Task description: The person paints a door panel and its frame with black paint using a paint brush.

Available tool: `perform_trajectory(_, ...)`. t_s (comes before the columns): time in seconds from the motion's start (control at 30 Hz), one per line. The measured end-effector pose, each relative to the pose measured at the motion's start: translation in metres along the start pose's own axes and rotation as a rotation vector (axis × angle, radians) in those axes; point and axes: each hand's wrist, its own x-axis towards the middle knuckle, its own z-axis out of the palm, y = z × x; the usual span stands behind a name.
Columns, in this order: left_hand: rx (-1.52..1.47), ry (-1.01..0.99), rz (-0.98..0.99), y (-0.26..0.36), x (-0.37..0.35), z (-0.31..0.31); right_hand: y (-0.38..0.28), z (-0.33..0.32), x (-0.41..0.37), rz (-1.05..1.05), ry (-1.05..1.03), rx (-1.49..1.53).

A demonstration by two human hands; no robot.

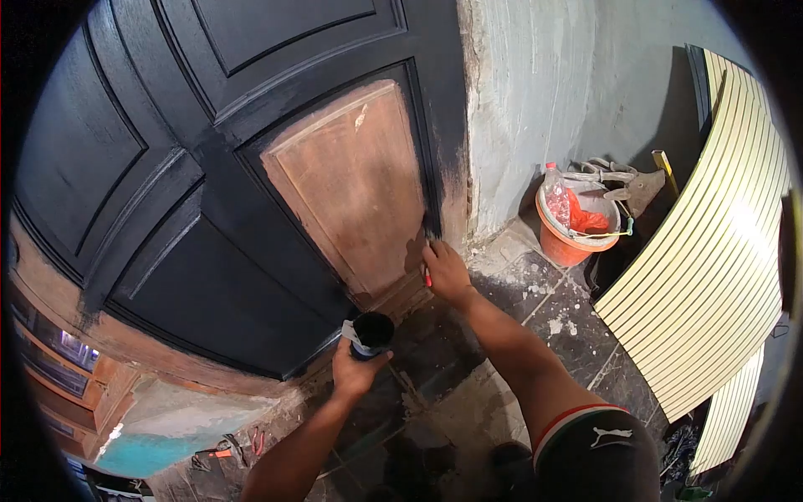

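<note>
My left hand [353,372] is wrapped round a small cup of black paint [373,330], held near the foot of the door. In my right hand [447,269] is a paintbrush [428,274] with a red handle end; its bristles touch the door's right-hand frame. The wooden door [222,268] is mostly coated black. One raised panel [351,184] shows bare reddish-brown wood, and the lower right edge of the frame is also brown.
An orange bucket [569,243] holding a plastic bottle and a red bag stands by the grey wall [535,100]. Ribbed cream sheets [711,226] lean at the right. Pliers and other tools [234,450] lie on the floor at lower left.
</note>
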Motion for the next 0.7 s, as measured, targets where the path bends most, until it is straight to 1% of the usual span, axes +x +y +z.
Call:
perform_trajectory(0.1,0.001,0.021,0.029,-0.007,0.003,0.002,0.002,-0.008,0.007,0.137,-0.171,-0.001)
perform_trajectory(0.2,0.061,0.015,0.038,0.008,-0.001,0.002,0.013,0.010,-0.012,0.252,-0.245,-0.009)
perform_trajectory(0.3,-0.034,0.005,0.041,0.005,-0.002,0.002,0.020,0.024,-0.020,0.133,-0.183,-0.015)
perform_trajectory(0.4,-0.031,0.026,0.004,0.004,0.000,0.002,0.000,-0.009,0.000,0.029,-0.027,0.009)
perform_trajectory(0.5,-0.006,0.029,0.006,0.000,0.001,0.001,0.011,-0.003,0.008,0.144,-0.066,0.019)
perform_trajectory(0.6,-0.058,0.029,0.064,-0.012,0.003,0.003,0.014,0.014,-0.020,0.315,-0.284,0.016)
perform_trajectory(0.7,-0.025,0.042,0.073,-0.019,0.003,0.002,0.019,0.015,-0.036,0.497,-0.579,-0.011)
